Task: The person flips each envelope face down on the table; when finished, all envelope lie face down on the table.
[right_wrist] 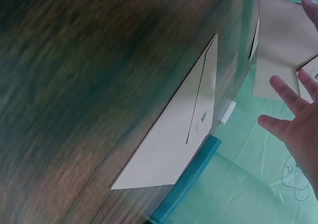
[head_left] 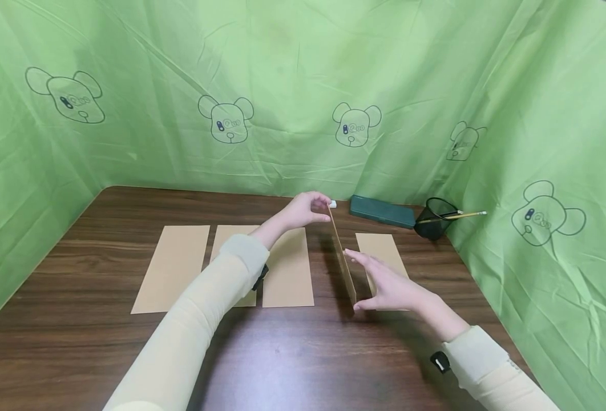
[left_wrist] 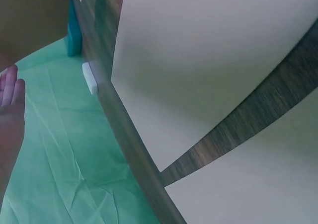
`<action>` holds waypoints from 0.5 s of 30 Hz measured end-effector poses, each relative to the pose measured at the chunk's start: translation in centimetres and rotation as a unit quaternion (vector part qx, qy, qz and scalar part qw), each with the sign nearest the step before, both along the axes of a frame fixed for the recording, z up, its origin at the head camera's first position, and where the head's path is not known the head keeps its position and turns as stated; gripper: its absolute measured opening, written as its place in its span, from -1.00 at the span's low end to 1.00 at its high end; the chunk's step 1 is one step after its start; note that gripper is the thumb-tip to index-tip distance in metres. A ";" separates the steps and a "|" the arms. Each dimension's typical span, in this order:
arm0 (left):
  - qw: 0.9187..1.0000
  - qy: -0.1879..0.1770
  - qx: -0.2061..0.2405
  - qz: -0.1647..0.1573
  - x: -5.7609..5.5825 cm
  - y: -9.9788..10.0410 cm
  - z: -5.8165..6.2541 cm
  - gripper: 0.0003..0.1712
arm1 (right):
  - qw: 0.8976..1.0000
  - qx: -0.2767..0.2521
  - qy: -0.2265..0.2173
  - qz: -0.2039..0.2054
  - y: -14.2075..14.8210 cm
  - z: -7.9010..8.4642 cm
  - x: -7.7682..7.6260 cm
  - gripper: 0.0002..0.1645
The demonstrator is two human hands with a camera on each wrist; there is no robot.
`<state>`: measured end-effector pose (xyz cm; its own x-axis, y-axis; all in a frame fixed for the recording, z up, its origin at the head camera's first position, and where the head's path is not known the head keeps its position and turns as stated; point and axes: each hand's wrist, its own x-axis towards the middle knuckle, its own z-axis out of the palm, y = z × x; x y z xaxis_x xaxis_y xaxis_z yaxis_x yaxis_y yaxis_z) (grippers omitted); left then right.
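Note:
A brown paper envelope (head_left: 341,257) stands on its edge between my hands, seen nearly edge-on in the head view. My left hand (head_left: 303,210) pinches its far upper end between thumb and fingers. My right hand (head_left: 392,285) is at its near side with fingers spread, the fingertips and thumb right at the envelope. To the right, a second envelope (head_left: 382,251) lies flat, partly covered by the right hand; its flap line and small print show in the right wrist view. Left of the raised one lie more envelopes, one (head_left: 289,277) nearest and one (head_left: 173,268) farthest.
The left forearm partly hides another flat envelope (head_left: 227,234). At the back of the dark wooden table (head_left: 277,359) are a small white block (head_left: 332,204), a green case (head_left: 382,212) and a black mesh pen cup (head_left: 430,224) with pencils. Green cloth (head_left: 293,68) surrounds the table.

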<state>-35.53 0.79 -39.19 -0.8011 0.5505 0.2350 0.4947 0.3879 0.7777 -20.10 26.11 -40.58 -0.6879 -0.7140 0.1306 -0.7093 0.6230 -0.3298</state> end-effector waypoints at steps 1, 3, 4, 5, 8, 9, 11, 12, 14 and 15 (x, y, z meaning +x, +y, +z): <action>1.000 0.001 0.002 -0.002 0.0 0.0 0.1 -0.47 | 1.000 -0.001 0.002 0.004 0.0 0.0 0.0 0.33; 1.000 0.001 0.010 -0.015 0.0 0.0 0.2 -0.46 | 1.000 0.002 0.010 0.011 0.1 0.1 0.0 0.28; 1.000 0.002 0.013 -0.024 0.0 0.0 0.2 -0.44 | 1.000 0.000 0.015 0.016 0.2 0.1 0.0 0.26; 0.999 0.001 0.016 -0.033 0.1 0.1 0.3 -0.42 | 1.000 -0.003 0.019 0.021 0.2 0.1 -0.1 0.24; 0.998 -0.013 0.024 -0.063 0.3 0.2 0.4 -0.34 | 0.999 -0.009 0.038 0.023 0.3 -0.1 -0.2 0.21; 0.997 -0.020 0.025 -0.071 0.4 0.2 0.5 -0.31 | 0.999 -0.012 0.042 0.021 0.3 -0.1 -0.2 0.21; 0.996 -0.033 0.029 -0.083 0.5 0.3 0.5 -0.26 | 0.999 -0.015 0.045 0.014 0.3 -0.2 -0.2 0.19; 0.995 -0.039 0.030 -0.087 0.5 0.3 0.5 -0.24 | 0.999 -0.016 0.044 0.009 0.3 -0.2 -0.1 0.18; 0.994 -0.046 0.032 -0.094 0.6 0.4 0.5 -0.18 | 0.999 -0.021 0.037 0.001 0.4 -0.1 -0.1 0.15; 0.994 -0.045 0.028 -0.096 0.6 0.4 0.5 -0.15 | 0.999 -0.026 0.033 -0.002 0.4 -0.1 0.0 0.13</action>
